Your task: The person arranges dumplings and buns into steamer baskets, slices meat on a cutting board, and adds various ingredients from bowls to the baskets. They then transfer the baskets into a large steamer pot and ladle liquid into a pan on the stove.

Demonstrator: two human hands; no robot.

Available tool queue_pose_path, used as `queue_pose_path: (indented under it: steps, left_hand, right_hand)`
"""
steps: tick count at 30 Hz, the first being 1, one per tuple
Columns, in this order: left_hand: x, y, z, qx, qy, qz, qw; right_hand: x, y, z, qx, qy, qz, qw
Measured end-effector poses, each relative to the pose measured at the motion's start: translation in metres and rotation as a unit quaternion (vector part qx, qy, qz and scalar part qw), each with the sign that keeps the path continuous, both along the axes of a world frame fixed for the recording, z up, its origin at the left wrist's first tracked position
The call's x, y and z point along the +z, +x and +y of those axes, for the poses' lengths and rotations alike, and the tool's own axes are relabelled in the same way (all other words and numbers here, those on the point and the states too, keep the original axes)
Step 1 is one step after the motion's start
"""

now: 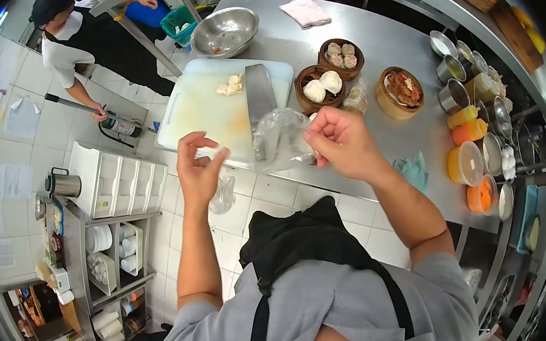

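Note:
A clear plastic bag hangs from my right hand, whose fingers are pinched on its edge. My left hand is raised to the left, thumb and fingers apart and curved. Another piece of clear plastic hangs just below it. Behind the bag, a cleaver lies on the white cutting board, beside some pale dough pieces. Bamboo steamers hold white buns, small dumplings and a brown dish. A bagged item sits near the buns.
A metal bowl and a pink cloth lie at the back of the steel table. A teal cloth and several sauce containers are on the right. A co-worker stands at the upper left.

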State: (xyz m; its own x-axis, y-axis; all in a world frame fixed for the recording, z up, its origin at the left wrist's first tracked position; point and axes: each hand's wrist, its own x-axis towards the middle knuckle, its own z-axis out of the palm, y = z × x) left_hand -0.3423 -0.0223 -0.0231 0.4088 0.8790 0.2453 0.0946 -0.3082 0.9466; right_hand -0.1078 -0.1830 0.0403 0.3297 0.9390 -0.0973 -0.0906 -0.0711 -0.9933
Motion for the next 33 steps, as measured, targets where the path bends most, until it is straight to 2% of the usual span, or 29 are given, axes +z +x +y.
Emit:
queue_pose_path:
  steps: [2,4,7,8,10,12,16,18,19,20,21,22,24,25,26,27,28,29,30,31,32,33]
  left_hand:
    - [0.061,-0.011,-0.033,-0.179,-0.022,0.050,0.982]
    - [0.085,-0.029,-0.049,-0.293,0.070,0.046,0.952]
    - [0.113,-0.068,-0.057,-0.330,0.146,0.048,0.931]
    - [0.117,-0.078,-0.060,-0.337,0.139,0.044,0.930]
    - [0.125,-0.095,-0.062,-0.340,0.239,0.024,0.909]
    - [0.127,-0.116,-0.064,-0.346,0.227,0.042,0.909]
    - [0.115,-0.143,-0.062,-0.325,0.261,0.043,0.908]
    - [0.107,-0.154,-0.063,-0.321,0.274,0.041,0.906]
    - [0.103,-0.156,-0.065,-0.305,0.222,0.010,0.926]
    - [0.100,-0.157,-0.065,-0.288,0.171,-0.020,0.942]
    - [0.095,-0.157,-0.065,-0.287,0.172,-0.020,0.942]
    - [0.090,-0.157,-0.064,-0.300,0.141,-0.006,0.943]
    - [0.082,-0.152,-0.063,-0.311,0.109,0.011,0.944]
    - [0.080,-0.150,-0.063,-0.357,0.065,0.065,0.930]
    - [0.078,-0.148,-0.060,-0.400,0.022,0.119,0.909]
    - [0.075,-0.145,-0.055,-0.455,0.063,0.098,0.883]
    - [0.069,-0.146,-0.050,-0.453,0.059,0.102,0.883]
    - [0.063,-0.148,-0.044,-0.471,0.017,0.077,0.878]
    - [0.059,-0.151,-0.040,-0.489,-0.026,0.052,0.870]
    - [0.058,-0.158,-0.034,-0.464,-0.095,0.059,0.879]
    - [0.042,-0.159,-0.023,-0.378,-0.089,0.031,0.921]
    - [0.019,-0.158,-0.008,-0.288,-0.083,0.002,0.954]
  right_hand:
    - [0.032,-0.020,-0.014,0.059,-0.009,-0.063,0.996]
    - [0.059,-0.050,-0.031,0.061,0.015,-0.107,0.992]
    - [0.095,-0.093,-0.052,0.076,0.053,-0.162,0.982]
    - [0.102,-0.108,-0.058,0.093,0.069,-0.179,0.977]
    - [0.106,-0.135,-0.061,0.099,0.076,-0.187,0.974]
    - [0.103,-0.161,-0.062,0.066,0.107,-0.261,0.957]
    - [0.096,-0.194,-0.064,0.051,0.029,-0.282,0.958]
    - [0.089,-0.198,-0.063,0.053,0.156,-0.455,0.875]
    - [0.079,-0.207,-0.059,0.053,0.154,-0.456,0.875]
    - [0.064,-0.218,-0.051,-0.007,0.234,-0.330,0.914]
    - [0.052,-0.227,-0.046,-0.066,0.309,-0.193,0.929]
    - [0.044,-0.232,-0.044,-0.064,0.310,-0.191,0.929]
    - [0.035,-0.239,-0.042,0.014,0.197,-0.314,0.928]
    - [0.033,-0.242,-0.039,0.054,0.160,-0.396,0.902]
    - [0.027,-0.242,-0.035,0.055,0.162,-0.394,0.903]
    - [0.014,-0.241,-0.032,0.067,0.121,-0.383,0.914]
    - [0.000,-0.240,-0.029,0.079,0.078,-0.370,0.922]
    - [-0.016,-0.238,-0.026,0.080,0.079,-0.366,0.924]
    - [-0.032,-0.234,-0.023,0.024,0.098,-0.313,0.944]
    - [-0.045,-0.227,-0.021,-0.033,0.117,-0.262,0.957]
    - [-0.055,-0.218,-0.019,-0.033,0.117,-0.263,0.957]
    - [-0.064,-0.208,-0.020,-0.097,0.110,-0.200,0.969]
